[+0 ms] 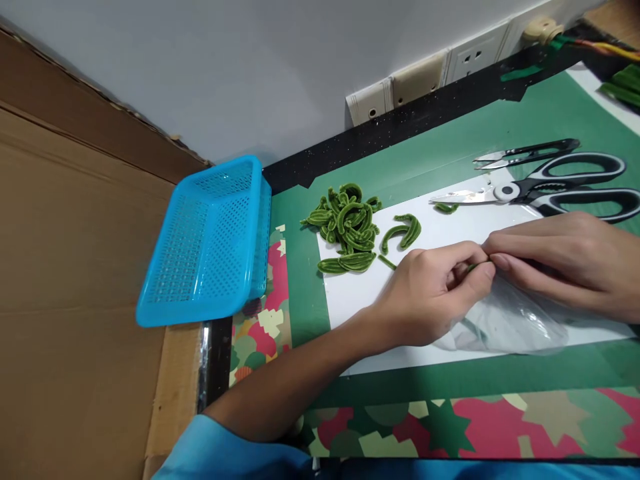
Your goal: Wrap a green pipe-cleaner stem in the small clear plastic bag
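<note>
My left hand (435, 287) is closed in a pinch on a green fuzzy piece, of which only a bit shows between the fingers. My right hand (565, 263) touches it fingertip to fingertip, also pinched; what it grips is hidden. Beneath both hands lies a clear plastic bag (515, 323) on a white sheet (350, 333). Left of my hands is a pile of curled green fuzzy pieces (353, 223), with a few bent pieces (411, 231) beside it. A thin green stem (387, 262) pokes out by my left hand.
Large scissors (507, 193) and small black snips (525, 155) lie behind my hands. A blue basket (200, 240) stands at the left, near cardboard (75, 267). Wall sockets (477, 57) and a plug (543, 31) are at the back. Green strips (623, 85) lie far right.
</note>
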`<action>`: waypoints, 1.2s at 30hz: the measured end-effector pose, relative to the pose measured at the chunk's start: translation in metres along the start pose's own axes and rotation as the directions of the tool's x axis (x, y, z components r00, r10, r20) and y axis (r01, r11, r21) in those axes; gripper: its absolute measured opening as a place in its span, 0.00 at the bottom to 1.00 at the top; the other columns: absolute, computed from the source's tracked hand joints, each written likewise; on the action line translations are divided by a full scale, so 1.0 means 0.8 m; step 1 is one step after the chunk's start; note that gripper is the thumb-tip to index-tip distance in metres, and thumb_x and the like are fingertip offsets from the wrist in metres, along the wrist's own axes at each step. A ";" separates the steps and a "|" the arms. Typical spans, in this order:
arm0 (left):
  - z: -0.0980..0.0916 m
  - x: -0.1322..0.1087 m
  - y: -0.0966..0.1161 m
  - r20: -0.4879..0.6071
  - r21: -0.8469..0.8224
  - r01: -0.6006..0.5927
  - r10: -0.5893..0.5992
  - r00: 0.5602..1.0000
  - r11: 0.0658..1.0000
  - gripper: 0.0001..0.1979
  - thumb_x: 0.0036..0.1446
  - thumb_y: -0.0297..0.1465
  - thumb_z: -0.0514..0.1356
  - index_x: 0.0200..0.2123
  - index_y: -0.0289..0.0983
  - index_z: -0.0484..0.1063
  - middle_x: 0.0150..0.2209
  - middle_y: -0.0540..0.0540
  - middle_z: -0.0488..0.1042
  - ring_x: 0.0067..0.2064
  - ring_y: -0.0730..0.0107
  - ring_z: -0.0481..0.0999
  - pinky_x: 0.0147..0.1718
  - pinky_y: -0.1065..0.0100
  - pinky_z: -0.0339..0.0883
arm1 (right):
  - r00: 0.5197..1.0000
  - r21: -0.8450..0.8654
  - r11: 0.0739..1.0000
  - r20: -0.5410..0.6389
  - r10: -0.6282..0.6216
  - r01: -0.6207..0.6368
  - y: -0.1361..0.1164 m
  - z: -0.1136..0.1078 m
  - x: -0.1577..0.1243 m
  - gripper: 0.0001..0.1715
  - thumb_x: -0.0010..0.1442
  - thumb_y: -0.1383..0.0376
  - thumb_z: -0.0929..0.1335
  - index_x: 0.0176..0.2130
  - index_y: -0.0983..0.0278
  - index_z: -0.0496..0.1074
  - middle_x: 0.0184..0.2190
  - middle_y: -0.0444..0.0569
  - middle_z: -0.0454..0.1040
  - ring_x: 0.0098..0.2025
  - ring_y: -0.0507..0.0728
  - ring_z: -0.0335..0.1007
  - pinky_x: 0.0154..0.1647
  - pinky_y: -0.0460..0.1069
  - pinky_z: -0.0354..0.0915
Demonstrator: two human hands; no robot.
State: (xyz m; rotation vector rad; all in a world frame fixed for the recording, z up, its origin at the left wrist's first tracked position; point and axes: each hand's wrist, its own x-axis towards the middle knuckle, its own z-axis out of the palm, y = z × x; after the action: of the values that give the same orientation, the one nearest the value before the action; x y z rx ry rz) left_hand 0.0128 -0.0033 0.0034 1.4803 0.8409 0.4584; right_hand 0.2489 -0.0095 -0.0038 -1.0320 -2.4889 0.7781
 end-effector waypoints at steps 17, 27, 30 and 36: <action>0.001 0.000 0.001 0.002 0.010 0.019 -0.019 1.000 1.000 0.14 0.70 0.42 0.60 0.35 0.39 0.69 0.26 0.54 0.59 0.29 0.75 0.58 0.31 0.67 0.53 | 1.000 -0.018 1.000 -0.001 -0.004 0.004 -0.001 -0.001 -0.001 0.20 0.81 0.61 0.57 0.36 0.61 0.67 0.27 0.42 0.64 0.26 0.53 0.59 0.32 0.53 0.51; 0.001 0.000 0.002 -0.008 0.016 0.027 -0.027 1.000 1.000 0.16 0.70 0.44 0.59 0.35 0.39 0.69 0.27 0.54 0.60 0.29 0.74 0.58 0.31 0.67 0.53 | 1.000 0.003 1.000 -0.010 0.014 -0.014 -0.001 0.000 -0.001 0.20 0.80 0.61 0.58 0.35 0.61 0.67 0.26 0.42 0.64 0.26 0.53 0.59 0.32 0.53 0.52; 0.002 -0.001 0.002 -0.016 0.010 0.021 -0.021 1.000 1.000 0.15 0.70 0.44 0.60 0.34 0.39 0.69 0.27 0.54 0.60 0.29 0.74 0.58 0.31 0.67 0.53 | 1.000 0.020 1.000 -0.015 0.020 -0.020 0.000 0.001 -0.001 0.19 0.79 0.61 0.59 0.35 0.60 0.68 0.25 0.43 0.65 0.25 0.54 0.59 0.31 0.54 0.52; 0.003 -0.001 -0.001 -0.018 -0.008 -0.002 0.002 1.000 1.000 0.14 0.70 0.42 0.60 0.34 0.39 0.69 0.26 0.54 0.59 0.29 0.75 0.57 0.31 0.67 0.52 | 1.000 0.027 0.999 -0.008 0.023 -0.023 0.002 0.001 -0.002 0.20 0.79 0.60 0.59 0.36 0.61 0.69 0.26 0.44 0.66 0.26 0.54 0.60 0.32 0.53 0.52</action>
State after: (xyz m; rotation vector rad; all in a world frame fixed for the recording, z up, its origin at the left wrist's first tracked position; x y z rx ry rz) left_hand 0.0142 -0.0056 0.0028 1.4717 0.8508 0.4769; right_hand 0.2506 -0.0101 -0.0052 -1.0541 -2.4574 0.8099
